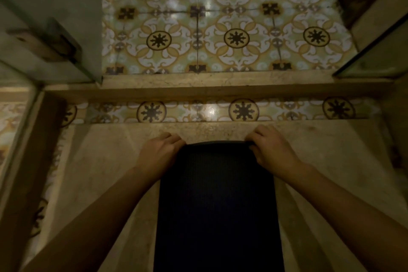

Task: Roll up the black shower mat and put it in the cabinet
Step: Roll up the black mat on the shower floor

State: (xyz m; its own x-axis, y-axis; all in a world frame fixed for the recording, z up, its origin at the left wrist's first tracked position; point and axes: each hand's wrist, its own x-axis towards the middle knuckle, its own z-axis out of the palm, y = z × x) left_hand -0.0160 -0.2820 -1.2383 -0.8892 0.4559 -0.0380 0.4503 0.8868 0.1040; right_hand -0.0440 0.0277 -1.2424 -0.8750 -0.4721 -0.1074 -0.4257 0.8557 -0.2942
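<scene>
The black shower mat point(217, 205) lies flat on the beige shower floor, a long dark ribbed strip running from the bottom edge up to the middle of the view. Its far end is lifted and curled slightly. My left hand point(160, 153) grips the far left corner of the mat, fingers curled over the edge. My right hand point(272, 149) grips the far right corner the same way. Both forearms reach in from the bottom corners. No cabinet is in view.
A raised stone threshold point(220, 86) crosses the view beyond the mat, with patterned floor tiles point(220, 28) past it. A glass door panel with a metal hinge point(55, 44) stands at the left. Another glass panel point(375, 55) stands at the right.
</scene>
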